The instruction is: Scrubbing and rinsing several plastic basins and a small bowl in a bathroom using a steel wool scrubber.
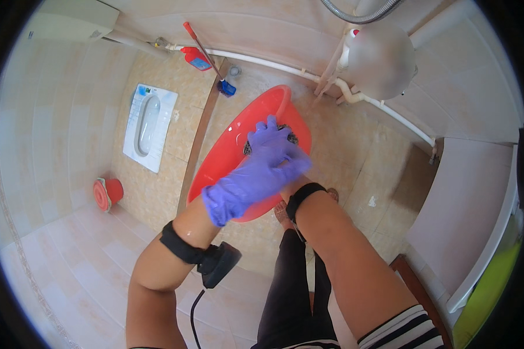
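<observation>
Both my hands wear thin purple gloves and overlap above a red oval basin (pixel 221 160) on the floor. My left hand (pixel 279 166) reaches across my right wrist; its fingers are smeared by motion and their hold is unclear. Beyond it, my right hand (pixel 268 139) points up toward the far end of the basin with fingers stretched and apart. Under that hand a dark mottled item (pixel 293 139) shows on both sides, inside the basin; its kind I cannot make out. Black straps circle both forearms, and a black device (pixel 219 263) with a cable hangs from the left one.
To the left, a white squat toilet (pixel 149 128) sits in a raised tiled step. A small red bucket (pixel 108 193) stands nearby. A blue-headed brush (pixel 227 88) and red bottle (pixel 197 59) are by the far wall. White pipes (pixel 262 65) run along it. My feet are beside the basin.
</observation>
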`<act>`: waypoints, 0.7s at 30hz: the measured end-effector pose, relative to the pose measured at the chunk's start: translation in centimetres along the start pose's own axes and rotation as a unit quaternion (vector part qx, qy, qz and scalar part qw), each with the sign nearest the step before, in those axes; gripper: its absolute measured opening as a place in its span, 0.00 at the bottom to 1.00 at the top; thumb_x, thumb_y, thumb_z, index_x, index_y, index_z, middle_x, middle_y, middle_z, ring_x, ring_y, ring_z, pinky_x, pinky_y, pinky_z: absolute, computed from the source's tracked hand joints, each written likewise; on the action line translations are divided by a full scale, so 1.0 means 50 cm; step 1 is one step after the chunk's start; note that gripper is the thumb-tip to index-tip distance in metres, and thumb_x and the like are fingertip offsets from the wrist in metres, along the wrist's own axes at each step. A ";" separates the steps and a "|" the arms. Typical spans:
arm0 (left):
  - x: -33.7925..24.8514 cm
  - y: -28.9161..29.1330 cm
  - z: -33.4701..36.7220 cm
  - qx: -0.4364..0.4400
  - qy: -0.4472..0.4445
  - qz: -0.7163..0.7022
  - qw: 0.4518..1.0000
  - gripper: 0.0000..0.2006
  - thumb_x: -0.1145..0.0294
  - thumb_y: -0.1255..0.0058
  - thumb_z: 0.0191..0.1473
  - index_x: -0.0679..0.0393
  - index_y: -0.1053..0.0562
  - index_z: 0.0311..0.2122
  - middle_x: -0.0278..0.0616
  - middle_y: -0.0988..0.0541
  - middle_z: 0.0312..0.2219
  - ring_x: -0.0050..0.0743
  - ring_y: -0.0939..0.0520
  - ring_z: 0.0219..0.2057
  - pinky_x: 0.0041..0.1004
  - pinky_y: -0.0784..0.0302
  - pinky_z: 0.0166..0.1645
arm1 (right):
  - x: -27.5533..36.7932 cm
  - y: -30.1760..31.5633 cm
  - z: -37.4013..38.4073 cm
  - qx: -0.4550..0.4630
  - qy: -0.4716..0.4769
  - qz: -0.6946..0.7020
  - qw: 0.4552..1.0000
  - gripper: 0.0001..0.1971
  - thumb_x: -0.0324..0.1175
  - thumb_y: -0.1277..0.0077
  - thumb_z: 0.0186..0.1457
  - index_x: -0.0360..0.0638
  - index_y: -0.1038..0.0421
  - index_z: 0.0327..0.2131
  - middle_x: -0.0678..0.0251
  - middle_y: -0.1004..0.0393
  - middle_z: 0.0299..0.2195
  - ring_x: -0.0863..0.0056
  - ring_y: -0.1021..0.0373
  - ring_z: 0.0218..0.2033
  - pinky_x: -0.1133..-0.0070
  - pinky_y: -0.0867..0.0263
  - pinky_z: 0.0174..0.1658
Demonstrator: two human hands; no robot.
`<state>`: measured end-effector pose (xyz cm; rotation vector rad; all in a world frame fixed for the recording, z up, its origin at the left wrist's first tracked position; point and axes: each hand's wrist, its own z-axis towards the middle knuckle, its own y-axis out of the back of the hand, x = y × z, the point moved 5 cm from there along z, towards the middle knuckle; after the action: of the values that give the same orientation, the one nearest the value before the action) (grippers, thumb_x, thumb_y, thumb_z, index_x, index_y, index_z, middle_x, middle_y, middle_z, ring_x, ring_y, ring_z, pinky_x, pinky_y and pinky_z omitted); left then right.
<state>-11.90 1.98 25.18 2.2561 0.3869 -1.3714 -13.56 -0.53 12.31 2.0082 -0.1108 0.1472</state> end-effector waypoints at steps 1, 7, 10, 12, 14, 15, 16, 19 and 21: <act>0.021 0.015 -0.016 -0.002 0.007 -0.002 1.000 0.13 0.68 0.54 0.51 0.61 0.32 0.41 0.42 0.28 0.38 0.32 0.29 0.41 0.29 0.38 0.49 | 0.003 -0.003 0.006 0.007 0.004 0.033 0.999 0.15 0.43 0.58 0.49 0.59 0.31 0.41 0.72 0.36 0.44 0.61 0.50 0.53 0.52 0.45 0.39; 0.202 0.040 -0.108 -0.331 0.002 0.240 0.913 0.24 0.63 0.46 0.45 0.60 0.37 0.47 0.44 0.31 0.42 0.33 0.33 0.49 0.29 0.38 0.50 | -0.033 -0.002 0.016 -0.075 -0.020 0.033 0.996 0.12 0.38 0.57 0.48 0.57 0.31 0.37 0.69 0.35 0.41 0.62 0.46 0.50 0.59 0.41 0.37; 0.288 -0.006 -0.117 -0.350 0.100 0.409 0.837 0.19 0.58 0.47 0.43 0.55 0.31 0.41 0.44 0.28 0.35 0.40 0.28 0.41 0.40 0.36 0.45 | -0.073 0.000 -0.001 -0.107 -0.011 0.044 0.993 0.11 0.37 0.57 0.47 0.55 0.31 0.36 0.68 0.35 0.39 0.63 0.43 0.49 0.65 0.38 0.38; 0.323 0.001 -0.094 -0.314 0.148 0.332 0.877 0.16 0.56 0.49 0.44 0.54 0.30 0.36 0.44 0.26 0.28 0.42 0.25 0.32 0.41 0.32 0.36 | -0.111 -0.009 -0.004 -0.120 0.004 0.057 0.991 0.11 0.37 0.57 0.48 0.55 0.31 0.37 0.68 0.34 0.39 0.62 0.43 0.49 0.64 0.38 0.38; 0.310 -0.008 -0.064 -0.299 0.121 0.322 0.890 0.14 0.57 0.50 0.44 0.54 0.30 0.34 0.43 0.26 0.26 0.44 0.25 0.29 0.40 0.32 0.32 | -0.159 -0.032 -0.014 -0.142 0.060 0.133 0.979 0.13 0.33 0.53 0.44 0.53 0.32 0.37 0.66 0.34 0.38 0.64 0.39 0.45 0.68 0.37 0.40; 0.292 -0.014 -0.048 -0.284 0.093 0.316 0.900 0.12 0.57 0.50 0.45 0.53 0.30 0.31 0.43 0.26 0.24 0.45 0.25 0.25 0.40 0.31 0.29 | -0.191 -0.041 -0.019 -0.141 0.057 0.128 0.980 0.13 0.33 0.53 0.44 0.53 0.32 0.37 0.66 0.34 0.38 0.64 0.39 0.45 0.68 0.37 0.40; 0.281 -0.015 -0.038 -0.283 0.089 0.312 0.903 0.12 0.57 0.50 0.45 0.53 0.30 0.31 0.43 0.26 0.24 0.45 0.25 0.25 0.40 0.31 0.29 | -0.227 -0.038 -0.026 -0.184 0.070 0.258 0.946 0.14 0.28 0.52 0.42 0.50 0.33 0.37 0.65 0.33 0.37 0.65 0.37 0.43 0.69 0.37 0.41; 0.256 -0.019 -0.006 -0.288 0.077 0.308 0.904 0.11 0.60 0.48 0.44 0.57 0.29 0.29 0.49 0.26 0.23 0.47 0.25 0.24 0.37 0.32 0.27 | -0.300 -0.024 -0.050 -0.183 0.040 0.466 0.865 0.17 0.22 0.51 0.39 0.47 0.34 0.37 0.64 0.33 0.35 0.68 0.35 0.38 0.73 0.36 0.40; 0.250 -0.012 0.002 -0.293 0.068 0.272 0.914 0.12 0.60 0.47 0.44 0.58 0.28 0.29 0.48 0.26 0.21 0.47 0.25 0.23 0.36 0.32 0.27 | -0.329 -0.012 -0.065 -0.141 -0.004 0.551 0.823 0.18 0.19 0.52 0.39 0.45 0.35 0.38 0.65 0.33 0.34 0.70 0.33 0.35 0.75 0.35 0.38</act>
<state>-6.50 2.42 13.87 1.7634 0.1568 -0.6918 -29.92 2.88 10.62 1.4176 -1.2286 0.8002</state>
